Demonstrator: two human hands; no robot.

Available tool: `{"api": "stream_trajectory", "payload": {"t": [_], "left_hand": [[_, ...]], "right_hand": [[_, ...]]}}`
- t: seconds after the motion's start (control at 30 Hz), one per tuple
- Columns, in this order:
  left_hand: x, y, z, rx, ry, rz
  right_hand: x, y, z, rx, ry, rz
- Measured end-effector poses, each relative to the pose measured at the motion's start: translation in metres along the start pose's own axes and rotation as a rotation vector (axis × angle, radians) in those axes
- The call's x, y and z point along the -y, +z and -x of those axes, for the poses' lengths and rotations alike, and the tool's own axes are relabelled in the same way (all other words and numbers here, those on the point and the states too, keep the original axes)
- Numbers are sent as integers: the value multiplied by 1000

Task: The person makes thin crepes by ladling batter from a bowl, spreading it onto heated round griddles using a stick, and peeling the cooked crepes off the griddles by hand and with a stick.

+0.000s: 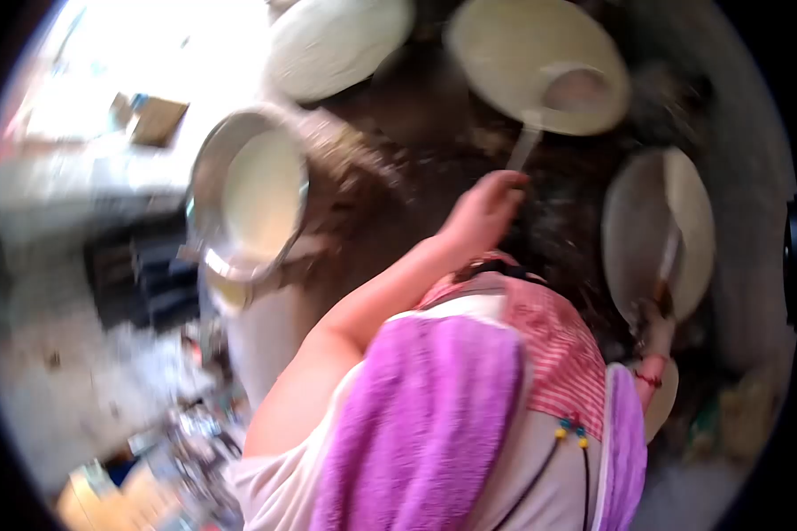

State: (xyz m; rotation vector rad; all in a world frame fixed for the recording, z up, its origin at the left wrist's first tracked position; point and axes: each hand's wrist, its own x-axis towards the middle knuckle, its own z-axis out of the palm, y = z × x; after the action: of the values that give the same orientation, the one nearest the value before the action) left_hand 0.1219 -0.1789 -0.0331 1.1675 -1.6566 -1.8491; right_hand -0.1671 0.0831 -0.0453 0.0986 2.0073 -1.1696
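My left hand (489, 211) is closed round the handle of a ladle (530, 143). The ladle's round bowl rests on or just above a round griddle (478, 53) covered with pale batter. At the right, my right hand (655, 326) grips a blurred, long-handled scraper (670, 257). That tool reaches over a second griddle (633, 212), whose surface is grey on one side. A pale sheet of batter or pancake (692, 212) covers its other side. Motion blur hides whether the scraper touches the sheet.
A metal pot (200, 177) of creamy liquid (261, 195) stands at the left. Another batter-covered round griddle (341, 44) lies at the top. Part of a further pale disc (664, 403) shows under my right forearm. A cardboard box (158, 119) sits at upper left.
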Motion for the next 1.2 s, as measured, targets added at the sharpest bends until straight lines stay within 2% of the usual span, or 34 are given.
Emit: {"api": "stream_trajectory", "payload": {"t": [0.07,0.1,0.13,0.2,0.23,0.27,0.3,0.33,0.37,0.43,0.5,0.53,0.57,0.63,0.7,0.73,0.77,0.87,0.9,0.97,1.03,1.1,1.13,1.2], "left_hand": [[-15,1,0,-7,-96,-24],[-22,1,-4,-5,-117,-56],[-7,-2,-3,4,-37,143],[-23,11,-9,29,-43,151],[-30,16,-10,-9,-58,162],[-34,18,-14,36,-63,140],[-38,21,-18,31,-70,155],[-33,13,-21,24,-60,183],[-36,17,-24,37,-43,173],[-41,21,-26,27,-33,199],[-42,26,-29,15,-4,203],[-40,25,-29,15,-1,206],[-40,25,-30,21,-4,200],[-45,29,-30,21,-42,179],[-53,32,-35,28,-93,197],[-50,29,-42,43,-76,186],[-53,28,-47,50,-74,187],[-56,30,-62,32,-39,160],[-59,32,-67,27,-40,166],[-63,32,-76,116,-75,125],[-53,32,-94,137,-110,109],[-46,34,-115,218,-66,-123],[-42,34,-118,224,-70,-127],[-36,38,-121,201,185,-524]], "right_hand": [[-30,-31,3,4,-180,17],[-22,-54,8,-86,-208,259],[-51,-85,-22,-121,-322,63],[-25,-101,-25,-333,-418,48],[-12,-106,-34,-291,-296,9],[-16,-100,-55,-347,-441,208],[-18,-91,-70,-359,-385,347],[5,-55,-37,-268,-353,333],[12,-50,-23,-37,-151,58],[3,-61,-7,-67,-400,98],[-43,-101,-45,-156,-540,-17],[-25,-108,-45,-225,-397,-46],[-30,-129,-74,-346,-274,121],[17,-114,-76,-278,-360,130],[30,-79,-75,-153,-437,215],[21,-68,-70,-1,-367,40],[22,-65,-52,37,-318,174],[-3,-76,-23,-54,-281,218],[-13,-84,-28,-135,-379,26],[-12,-94,-41,-315,-204,-155],[-1,-90,-70,-143,-285,-181],[5,-51,-70,-102,-501,189],[10,-40,-51,24,-315,155],[-16,-41,-19,-46,-298,181]]}}
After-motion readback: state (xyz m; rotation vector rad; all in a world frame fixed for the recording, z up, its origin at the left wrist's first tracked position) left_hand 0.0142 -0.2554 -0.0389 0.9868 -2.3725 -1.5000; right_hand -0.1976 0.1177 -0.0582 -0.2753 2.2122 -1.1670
